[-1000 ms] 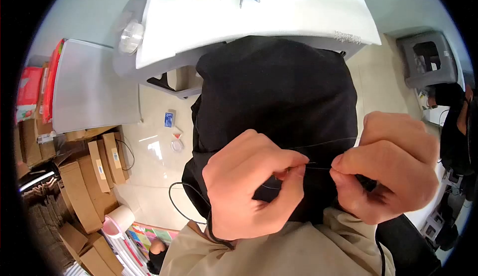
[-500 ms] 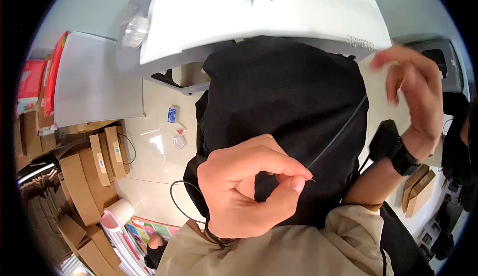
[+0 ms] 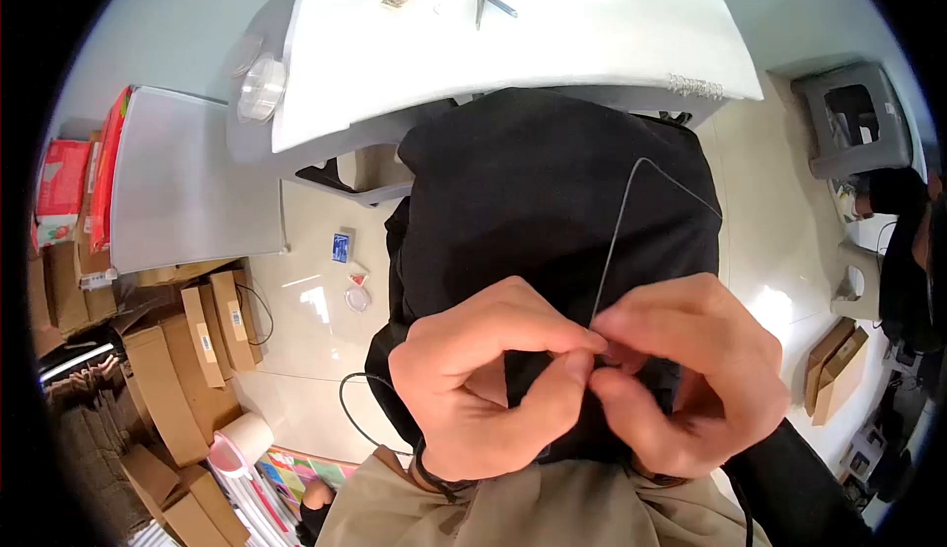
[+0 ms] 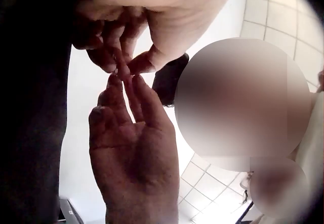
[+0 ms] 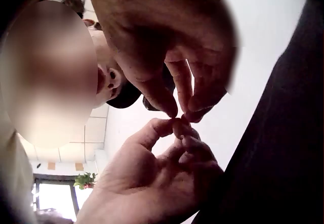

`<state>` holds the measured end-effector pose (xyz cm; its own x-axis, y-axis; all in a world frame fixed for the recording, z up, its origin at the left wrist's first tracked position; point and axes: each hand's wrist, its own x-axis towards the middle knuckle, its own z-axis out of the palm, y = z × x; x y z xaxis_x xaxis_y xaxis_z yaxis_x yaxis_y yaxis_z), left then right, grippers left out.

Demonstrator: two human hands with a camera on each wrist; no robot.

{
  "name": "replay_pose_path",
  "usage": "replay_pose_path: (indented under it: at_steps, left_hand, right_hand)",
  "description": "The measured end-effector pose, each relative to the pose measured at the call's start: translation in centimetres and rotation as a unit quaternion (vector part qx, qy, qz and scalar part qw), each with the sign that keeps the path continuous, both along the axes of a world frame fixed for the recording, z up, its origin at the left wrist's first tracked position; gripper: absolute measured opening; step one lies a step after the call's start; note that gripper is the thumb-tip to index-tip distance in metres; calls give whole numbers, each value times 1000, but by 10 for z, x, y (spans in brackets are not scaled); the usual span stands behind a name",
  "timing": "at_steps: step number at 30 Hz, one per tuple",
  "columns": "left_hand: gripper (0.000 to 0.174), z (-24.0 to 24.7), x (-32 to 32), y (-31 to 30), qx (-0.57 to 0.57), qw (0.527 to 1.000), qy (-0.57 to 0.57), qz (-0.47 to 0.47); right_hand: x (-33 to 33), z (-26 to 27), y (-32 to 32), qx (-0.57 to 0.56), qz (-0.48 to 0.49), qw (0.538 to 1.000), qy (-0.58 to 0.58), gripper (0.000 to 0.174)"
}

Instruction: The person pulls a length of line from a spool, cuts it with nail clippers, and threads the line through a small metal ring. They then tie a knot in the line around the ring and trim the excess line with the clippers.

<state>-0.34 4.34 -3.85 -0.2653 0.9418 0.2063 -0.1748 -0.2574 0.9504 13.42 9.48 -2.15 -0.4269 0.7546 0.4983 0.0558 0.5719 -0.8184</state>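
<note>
a: where is the thing in hand?

b: a thin dark strand (image 3: 613, 246) is seen in the head view, against the black cloth (image 3: 493, 197). its lower end is hidden at the fingertips; from there it is carried up to a rounded bend, then down toward the right edge of the cloth. whether it is laid on the cloth or held off it cannot be told.

a: state of grip?

b: by the left hand (image 3: 488, 384) the strand is pinched, thumb and forefinger pressed together at the tips. the right hand (image 3: 700, 374) is held just beside, fingers curled, thumb and forefinger tips seen apart; whether the strand is also nipped there cannot be told. in the wrist views too little light is given to settle it.

a: expected handling?

b: next to no weight is judged. some spring is suggested by the smooth bend; softness otherwise unproven. slipping from a slackened pinch is to be feared, being so fine. strength cannot be read.

a: best hold?

b: close behind the end, by the finger pads, with a short tip left free. the long run is best left loose, so that no tug is felt at the pinch.
</note>
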Motion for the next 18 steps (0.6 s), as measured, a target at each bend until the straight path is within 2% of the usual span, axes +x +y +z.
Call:
replay_pose_path:
  at_steps: [1, 4, 7, 11, 12, 14, 18]
  left_hand:
    - [19, -1, -1, 1, 8, 1000, -13, 1]
    - [18, 1, -2, 1, -6, 1000, -25, -7]
    - [16, 3, 2, 1, -7, 999, -43, -9]
    - [16, 2, 7, -6, -1, 996, -90, -10]
    - [11, 5, 10, -7, -18, 995, -101, 4]
    - [10, 11, 18, -10, -51, 990, -127, 26]
    - [11, 11, 18, -12, -40, 987, -155, 19]
  right_hand:
    - [-2, -4, 4, 21, 15, 999, 26, 27]
    - [-4, -9, 9, 44, 12, 998, 43, 23]
    - [-4, -3, 6, 74, -31, 996, 34, 23]
    - [-2, -2, 1, 83, -38, 993, 72, 29]
    - [-2, -3, -1, 89, -34, 993, 75, 29]
    - [2, -4, -5, 98, -21, 994, 48, 27]
    - [1, -5, -8, 120, -37, 992, 33, 28]
